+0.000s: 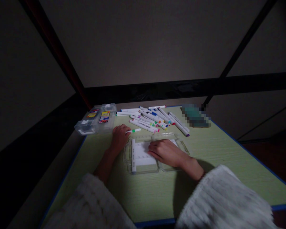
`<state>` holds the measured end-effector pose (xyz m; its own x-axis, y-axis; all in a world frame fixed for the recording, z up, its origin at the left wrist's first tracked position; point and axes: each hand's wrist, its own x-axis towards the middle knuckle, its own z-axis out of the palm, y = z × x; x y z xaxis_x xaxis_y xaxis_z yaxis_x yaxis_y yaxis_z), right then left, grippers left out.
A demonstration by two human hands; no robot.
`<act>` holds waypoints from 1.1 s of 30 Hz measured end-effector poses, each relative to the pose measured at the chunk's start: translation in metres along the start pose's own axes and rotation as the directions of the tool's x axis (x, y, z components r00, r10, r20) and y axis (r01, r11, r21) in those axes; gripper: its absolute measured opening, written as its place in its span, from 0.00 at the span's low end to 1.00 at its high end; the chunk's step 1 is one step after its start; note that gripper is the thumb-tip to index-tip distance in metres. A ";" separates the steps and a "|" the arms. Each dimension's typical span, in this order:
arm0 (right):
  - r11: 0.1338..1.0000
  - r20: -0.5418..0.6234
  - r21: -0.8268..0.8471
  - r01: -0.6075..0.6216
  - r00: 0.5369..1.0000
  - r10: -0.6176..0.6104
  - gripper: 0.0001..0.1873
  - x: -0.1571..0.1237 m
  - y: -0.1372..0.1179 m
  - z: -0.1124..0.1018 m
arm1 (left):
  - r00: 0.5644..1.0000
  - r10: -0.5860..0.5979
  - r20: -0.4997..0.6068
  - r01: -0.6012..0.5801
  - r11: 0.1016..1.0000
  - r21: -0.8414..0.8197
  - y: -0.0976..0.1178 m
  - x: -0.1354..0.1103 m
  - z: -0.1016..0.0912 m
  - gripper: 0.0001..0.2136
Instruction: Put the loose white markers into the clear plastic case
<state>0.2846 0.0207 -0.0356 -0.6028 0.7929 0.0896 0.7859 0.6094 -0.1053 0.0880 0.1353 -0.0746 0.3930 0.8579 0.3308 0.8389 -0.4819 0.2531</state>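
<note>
Open case (146, 172): one, clear, between the hands; one marker (133, 159) lies along its left side, beside a white insert (143, 151).
Left hand (120, 135): pinching one green-banded pen (135, 130).
Right hand (165, 152): curled over the insert; cannot tell if holding anything.
Marker pile (152, 117): beyond the case, too overlapped to count.

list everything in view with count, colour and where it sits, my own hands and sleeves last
table: one, pale green, blue edge, centre
wall panels: several, greyish, behind
loose markers: many overlapping, white with coloured ends, table's far middle
labelled case: apparently one, translucent, far left
blurred flat item: one, teal and dark, far right
clear container: one, transparent, centre
white insert: one, inside container
laid marker: one, white, container's left side
green-banded marker: one, white, left grip
left grip: one, bare, left of container
right grip: one, bare, over container
sleeves: two, whitish, near edge
</note>
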 end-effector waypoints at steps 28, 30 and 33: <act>1.000 -0.006 0.007 0.021 1.000 -0.021 0.17 -0.001 -0.003 -0.002 | 0.986 -0.166 0.027 0.111 0.520 -0.847 0.049 -0.001 -0.021 0.12; 0.999 -0.012 0.002 0.042 0.999 -0.042 0.17 -0.001 -0.003 -0.002 | 0.981 -0.171 0.094 0.147 0.332 -0.932 0.056 -0.002 -0.023 0.12; 0.997 -0.035 -0.013 0.079 0.996 -0.079 0.16 0.000 -0.004 -0.001 | 0.967 -0.144 0.212 0.222 0.054 -0.974 0.066 -0.008 -0.026 0.14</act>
<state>0.2810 0.0184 -0.0346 -0.6579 0.7414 0.1320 0.7376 0.6698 -0.0854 0.1308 0.0919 -0.0367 0.3393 0.9363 0.0902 -0.2343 -0.0088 0.9721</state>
